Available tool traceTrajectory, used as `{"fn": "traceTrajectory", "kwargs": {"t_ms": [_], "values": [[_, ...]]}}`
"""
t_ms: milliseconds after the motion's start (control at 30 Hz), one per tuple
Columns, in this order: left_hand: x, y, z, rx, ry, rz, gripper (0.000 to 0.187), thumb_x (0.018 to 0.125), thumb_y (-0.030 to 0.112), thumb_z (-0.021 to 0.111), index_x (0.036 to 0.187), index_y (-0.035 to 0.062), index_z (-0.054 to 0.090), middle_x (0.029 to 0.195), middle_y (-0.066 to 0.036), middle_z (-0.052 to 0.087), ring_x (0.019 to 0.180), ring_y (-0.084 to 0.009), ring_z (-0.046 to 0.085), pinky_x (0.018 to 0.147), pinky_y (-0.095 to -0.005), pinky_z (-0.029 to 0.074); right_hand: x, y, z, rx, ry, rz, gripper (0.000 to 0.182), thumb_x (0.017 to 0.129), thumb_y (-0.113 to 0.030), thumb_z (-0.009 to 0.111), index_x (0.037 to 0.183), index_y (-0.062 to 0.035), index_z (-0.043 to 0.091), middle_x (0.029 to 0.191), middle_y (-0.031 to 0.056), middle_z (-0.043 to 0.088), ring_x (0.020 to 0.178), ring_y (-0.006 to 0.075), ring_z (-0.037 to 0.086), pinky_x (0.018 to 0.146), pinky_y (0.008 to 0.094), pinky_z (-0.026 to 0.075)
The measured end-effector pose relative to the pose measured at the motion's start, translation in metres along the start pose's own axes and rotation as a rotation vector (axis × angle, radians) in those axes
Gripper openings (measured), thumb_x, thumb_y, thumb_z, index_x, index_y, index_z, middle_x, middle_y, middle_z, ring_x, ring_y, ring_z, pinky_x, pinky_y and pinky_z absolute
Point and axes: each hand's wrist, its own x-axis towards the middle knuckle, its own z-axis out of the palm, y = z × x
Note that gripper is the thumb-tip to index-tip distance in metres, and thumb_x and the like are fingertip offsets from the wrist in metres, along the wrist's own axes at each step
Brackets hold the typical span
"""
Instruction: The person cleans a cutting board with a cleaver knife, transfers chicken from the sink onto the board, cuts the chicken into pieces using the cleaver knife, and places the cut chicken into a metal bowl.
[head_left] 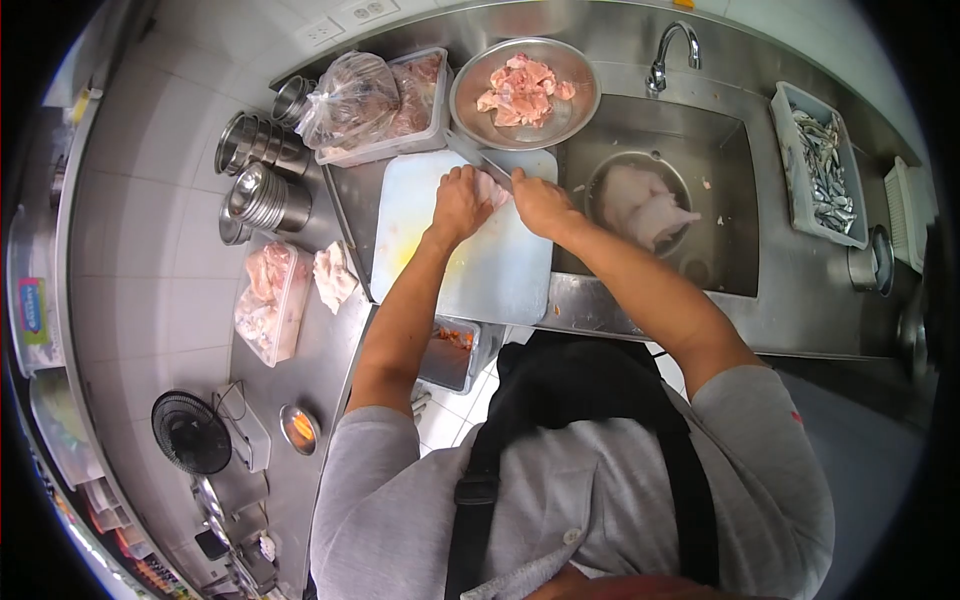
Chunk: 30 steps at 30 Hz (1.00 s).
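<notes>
On the white cutting board point(480, 270) lies a piece of pale pink raw meat point(492, 191). My left hand point(462, 204) presses on its left side with the fingers curled. My right hand point(541, 203) is closed round the handle of a knife point(468, 150), whose blade points up and left over the board's top edge. Just beyond the board stands a round metal bowl point(525, 95) holding cut pieces of raw meat point(522, 90).
A sink point(727, 200) at the right holds a bowl with pale poultry point(645, 207). Further right is a tray of small fish point(825, 175). Bagged meat point(355, 105), metal containers point(268, 195) and a meat tub point(272, 300) stand left. A waste bin point(447, 365) sits below.
</notes>
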Motion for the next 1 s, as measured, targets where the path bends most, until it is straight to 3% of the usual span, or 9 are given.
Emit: {"fn": "traceTrajectory", "kwargs": {"t_ms": [100,300,400,500,600,800,900,1000], "values": [[0.013,-0.002,0.001,0.071,-0.181,-0.332,0.056,0.073,0.027,0.082,0.111,-0.0039,0.054,0.108,-0.027,0.062,0.098,-0.0458,0.061,0.089,-0.0525,0.051,-0.001,-0.009,0.001,0.005,-0.001,-0.005,0.020,0.100,-0.009,0.046,0.114,0.0038,0.053,0.103,0.0312,0.072,0.102,0.0452,0.072,0.090,0.0533,0.058],[0.004,0.008,0.001,-0.025,-0.104,-0.298,0.057,0.069,0.023,0.084,0.110,-0.0017,0.054,0.110,-0.027,0.061,0.103,-0.0466,0.058,0.090,-0.0534,0.049,-0.002,-0.009,0.005,0.024,-0.009,0.005,0.021,0.099,-0.007,0.046,0.115,0.0056,0.054,0.102,0.0319,0.072,0.101,0.0457,0.072,0.089,0.0541,0.057],[-0.004,0.003,0.006,-0.029,-0.007,-0.168,0.055,0.070,0.023,0.084,0.109,-0.0008,0.055,0.109,-0.024,0.060,0.101,-0.0453,0.056,0.089,-0.0525,0.047,-0.001,-0.015,0.005,0.046,0.006,0.014,0.022,0.097,-0.003,0.046,0.115,0.0071,0.053,0.099,0.0332,0.071,0.098,0.0472,0.072,0.087,0.0552,0.058],[-0.004,0.008,0.003,-0.019,-0.049,-0.186,0.062,0.072,0.028,0.088,0.117,-0.0013,0.057,0.120,-0.022,0.059,0.108,-0.0434,0.055,0.090,-0.0542,0.050,0.001,-0.018,0.003,0.023,0.021,0.019,0.021,0.097,-0.004,0.046,0.114,0.0069,0.053,0.098,0.0325,0.072,0.098,0.0466,0.072,0.087,0.0543,0.058],[-0.010,0.011,0.003,-0.064,0.037,-0.157,0.057,0.072,0.026,0.087,0.113,0.0000,0.057,0.114,-0.021,0.059,0.103,-0.0417,0.054,0.089,-0.0527,0.046,0.000,-0.020,0.002,0.008,0.018,0.024,0.021,0.099,-0.007,0.048,0.115,0.0054,0.054,0.100,0.0306,0.072,0.100,0.0445,0.072,0.088,0.0525,0.058],[-0.032,0.012,0.013,-0.046,0.109,0.045,0.040,0.072,0.011,0.078,0.107,0.0067,0.061,0.110,-0.017,0.057,0.101,-0.0389,0.051,0.088,-0.0522,0.041,-0.004,-0.026,0.000,-0.041,-0.015,0.036,0.021,0.100,-0.012,0.050,0.113,0.0031,0.055,0.103,0.0279,0.073,0.102,0.0414,0.073,0.090,0.0505,0.058],[-0.065,0.005,0.024,-0.078,0.339,0.092,0.028,0.077,0.008,0.077,0.101,0.0108,0.063,0.105,-0.011,0.058,0.100,-0.0365,0.054,0.086,-0.0477,0.041,-0.001,-0.029,0.012,-0.067,-0.009,-0.004,0.020,0.100,-0.010,0.049,0.113,0.0034,0.054,0.100,0.0286,0.073,0.100,0.0428,0.073,0.088,0.0516,0.058],[-0.083,0.014,0.014,-0.102,0.354,-0.009,0.041,0.074,0.005,0.075,0.113,0.0086,0.064,0.117,-0.016,0.055,0.109,-0.0378,0.051,0.094,-0.0506,0.040,0.002,-0.024,0.019,-0.084,-0.015,-0.023,0.019,0.099,-0.006,0.048,0.114,0.0043,0.052,0.095,0.0301,0.072,0.095,0.0453,0.073,0.085,0.0536,0.059]]}}
